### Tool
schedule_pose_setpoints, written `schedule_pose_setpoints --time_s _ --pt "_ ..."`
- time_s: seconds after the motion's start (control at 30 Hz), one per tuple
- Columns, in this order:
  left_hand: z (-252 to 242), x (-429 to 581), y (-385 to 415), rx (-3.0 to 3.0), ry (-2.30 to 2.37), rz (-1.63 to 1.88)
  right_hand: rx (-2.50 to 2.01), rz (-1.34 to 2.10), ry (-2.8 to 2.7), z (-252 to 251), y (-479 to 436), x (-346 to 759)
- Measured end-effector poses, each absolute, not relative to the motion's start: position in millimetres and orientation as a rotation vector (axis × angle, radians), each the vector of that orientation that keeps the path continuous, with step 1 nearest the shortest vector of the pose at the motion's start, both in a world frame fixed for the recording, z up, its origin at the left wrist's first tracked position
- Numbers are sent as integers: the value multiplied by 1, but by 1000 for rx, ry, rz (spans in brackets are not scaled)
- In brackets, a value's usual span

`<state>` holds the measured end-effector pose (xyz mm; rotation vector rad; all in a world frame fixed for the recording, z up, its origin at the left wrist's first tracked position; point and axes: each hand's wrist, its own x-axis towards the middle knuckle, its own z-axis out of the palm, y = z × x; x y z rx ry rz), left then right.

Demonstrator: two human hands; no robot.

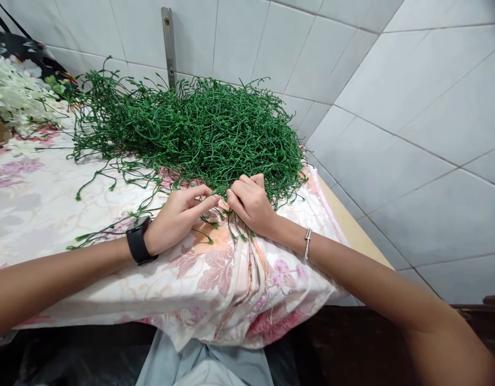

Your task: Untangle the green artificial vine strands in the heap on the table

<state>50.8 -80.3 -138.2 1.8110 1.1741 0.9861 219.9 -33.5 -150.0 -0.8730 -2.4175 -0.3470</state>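
A big heap of thin green artificial stems (191,128) lies on a floral cloth (50,182) that covers the table. My left hand (177,217), with a black watch at the wrist, and my right hand (251,203), with a silver bracelet, meet at the heap's near edge. Both hands have their fingers pinched together on green stems pulled from the heap. A few loose stems trail across the cloth to the left of my left hand.
White artificial flowers (14,96) lie at the far left on the cloth. A grey tiled wall (392,107) runs behind and to the right, with a metal strip (169,43) fixed to it. The table's bare wooden edge (352,225) shows at right.
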Motion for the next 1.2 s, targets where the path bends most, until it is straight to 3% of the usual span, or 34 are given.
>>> schedule_pose_setpoints --time_s 0.4,0.9,1.2 --pt "-142 50 -80 1988 1171 982 -892 -341 -2374 -152 -32 220" --pt "-143 46 -74 1904 1020 936 -710 -730 -2365 -150 -39 218" --pt "-144 47 -75 2106 1152 936 -879 -561 -2367 -151 -35 217"
